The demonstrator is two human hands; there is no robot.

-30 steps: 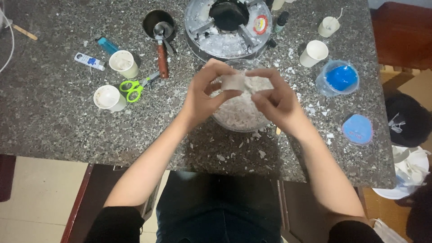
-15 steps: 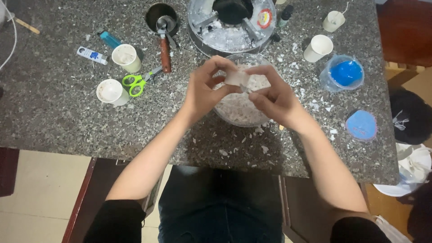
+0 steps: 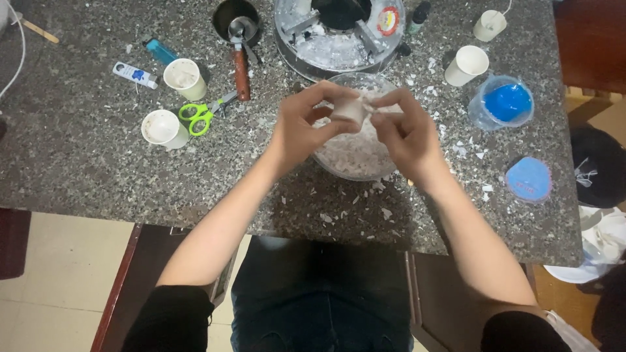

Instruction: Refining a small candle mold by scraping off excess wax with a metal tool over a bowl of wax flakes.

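Both my hands meet over a clear glass bowl (image 3: 339, 83) filled with white wax flakes, set on the grey granite counter (image 3: 78, 163). My left hand (image 3: 301, 130) and my right hand (image 3: 407, 133) each pinch one side of a small white wax chunk (image 3: 349, 109) held just above the bowl. Loose white flakes lie scattered on the counter around the bowl.
Behind the bowl stands a round metal pot (image 3: 339, 29) with white residue. At the left are two small white cups (image 3: 184, 77) (image 3: 161, 127), green scissors (image 3: 202, 114), a wood-handled ladle (image 3: 241, 55), a lighter and a tube. At the right are a white cup (image 3: 467, 64), a blue-filled container (image 3: 507, 103) and a blue lid (image 3: 528, 179).
The view has shifted a little. My hands keep working the white chunk above the bowl, now raised slightly toward its far rim.
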